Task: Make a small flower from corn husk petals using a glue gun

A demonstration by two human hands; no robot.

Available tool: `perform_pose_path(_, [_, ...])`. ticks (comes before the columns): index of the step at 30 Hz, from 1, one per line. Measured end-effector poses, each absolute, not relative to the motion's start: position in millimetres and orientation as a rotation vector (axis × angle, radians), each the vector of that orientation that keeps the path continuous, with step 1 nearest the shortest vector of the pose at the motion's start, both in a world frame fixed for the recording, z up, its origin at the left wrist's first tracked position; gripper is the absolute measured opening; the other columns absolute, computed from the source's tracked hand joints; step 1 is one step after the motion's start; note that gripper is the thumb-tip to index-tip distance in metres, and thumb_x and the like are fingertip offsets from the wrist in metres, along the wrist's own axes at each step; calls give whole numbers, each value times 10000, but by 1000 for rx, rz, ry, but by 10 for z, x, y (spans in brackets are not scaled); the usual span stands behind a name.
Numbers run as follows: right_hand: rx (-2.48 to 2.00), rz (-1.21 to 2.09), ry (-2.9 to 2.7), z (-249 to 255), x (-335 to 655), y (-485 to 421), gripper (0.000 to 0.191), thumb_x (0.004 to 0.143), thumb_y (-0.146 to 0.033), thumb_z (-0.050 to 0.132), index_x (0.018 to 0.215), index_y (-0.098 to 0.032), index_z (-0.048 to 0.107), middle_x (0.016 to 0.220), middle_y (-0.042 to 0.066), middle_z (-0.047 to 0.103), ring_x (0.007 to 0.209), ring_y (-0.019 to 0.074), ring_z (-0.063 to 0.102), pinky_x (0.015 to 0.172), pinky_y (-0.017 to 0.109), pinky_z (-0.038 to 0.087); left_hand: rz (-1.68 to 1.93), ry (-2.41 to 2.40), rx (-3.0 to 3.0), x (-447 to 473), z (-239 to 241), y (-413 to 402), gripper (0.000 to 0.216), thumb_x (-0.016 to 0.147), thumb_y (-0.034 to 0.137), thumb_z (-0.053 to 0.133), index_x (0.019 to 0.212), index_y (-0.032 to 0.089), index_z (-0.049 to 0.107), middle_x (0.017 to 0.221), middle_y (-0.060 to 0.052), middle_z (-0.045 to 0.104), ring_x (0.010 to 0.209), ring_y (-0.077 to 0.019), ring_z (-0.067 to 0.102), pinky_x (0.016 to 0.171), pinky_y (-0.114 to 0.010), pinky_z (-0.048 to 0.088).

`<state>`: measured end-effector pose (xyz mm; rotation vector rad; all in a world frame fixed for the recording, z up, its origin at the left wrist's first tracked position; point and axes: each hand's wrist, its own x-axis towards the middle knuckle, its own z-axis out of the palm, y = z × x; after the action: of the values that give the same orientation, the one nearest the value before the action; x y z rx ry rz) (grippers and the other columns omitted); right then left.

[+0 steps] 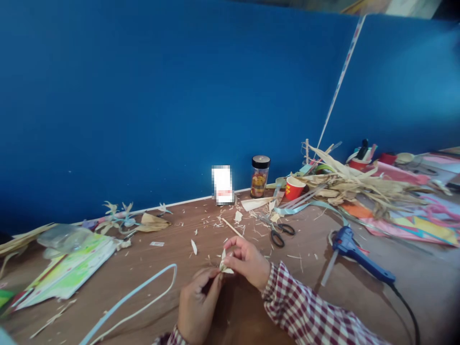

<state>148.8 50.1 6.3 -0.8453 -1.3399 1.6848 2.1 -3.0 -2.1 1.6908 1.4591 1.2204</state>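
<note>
Low in the middle of the head view, a small flower of pale husk petals (225,269) is pinched between both hands. My left hand (199,302) closes its thumb and fingers on the flower's lower end. From the right, my right hand (249,261) grips the petals between thumb and fingertips. The lower end is hidden by my left fingers. Beyond the hands lies a thin stick (232,227). Black-handled scissors (278,232) rest among husk scraps. One loose pale petal (194,247) lies on the table in front of my left hand.
To the right lies a blue glue gun (362,254) with its cord. A jar (260,179), red paper cup (294,189) and husk pile (345,184) are at the back. Finished-looking husk flowers (125,215), a plastic bottle (66,238) and a pale blue strip (132,292) lie left.
</note>
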Motion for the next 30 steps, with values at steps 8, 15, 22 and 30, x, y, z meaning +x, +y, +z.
perform_pose_path(8, [-945,1350,-1459,173,1441,410,104,753,-206,539,835,-164,493,699,-19,528,603,80,483,562,201,395,1258,1455,1110,3,-86,19,277,654,364,627,798,131,671,578,-40,673,542,-169,609,515,-250,491])
perform_pose_path(15, [-976,1483,-1449,56,1358,382,105,729,-243,565,765,-164,506,635,-30,526,553,81,486,525,203,398,1233,1381,1083,17,-48,0,266,664,347,627,801,124,674,635,-42,685,582,-159,616,580,-259,511])
perform_pose_path(22, [-983,1512,-1387,59,1384,406,139,717,-284,580,751,-167,513,624,-29,543,539,83,499,511,206,413,1204,1318,1028,43,-14,17,280,669,344,628,842,131,681,712,-51,709,649,-188,652,657,-307,539])
perform_pose_path(30, [-948,1566,-1351,33,1381,414,146,708,-274,597,748,-160,515,620,-30,548,539,82,512,529,211,430,1228,1274,978,29,-73,15,261,678,329,629,842,135,686,726,-45,709,657,-174,647,658,-294,541])
